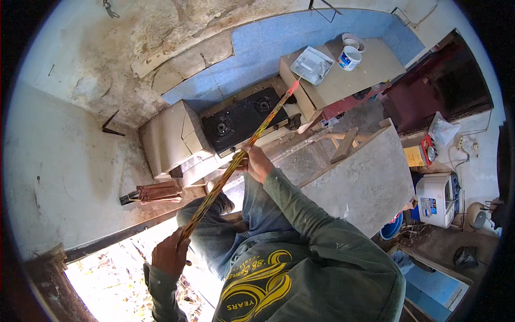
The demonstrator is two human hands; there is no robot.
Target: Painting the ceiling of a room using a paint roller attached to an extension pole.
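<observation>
Both my hands are closed around a long pole [212, 194] patterned in yellow, dark and red, which slants from lower left to upper right. My left hand [170, 253] grips its lower end, near the bright doorway. Higher up, my right hand [258, 164] wraps it around the middle. The pole crosses over the black two-burner stove [241, 119] and ends in a pink tip. A thin rod runs from that tip to a shallow whitish tray [312, 65] on the counter; what the rod carries, I cannot make out.
A white tub [350, 58] with blue markings stands beside the tray on the counter [370, 72]. To my right is a grey slab [365, 180], with a white appliance [437, 198] beyond it. A folded umbrella-like bundle [160, 192] sticks out near the left wall.
</observation>
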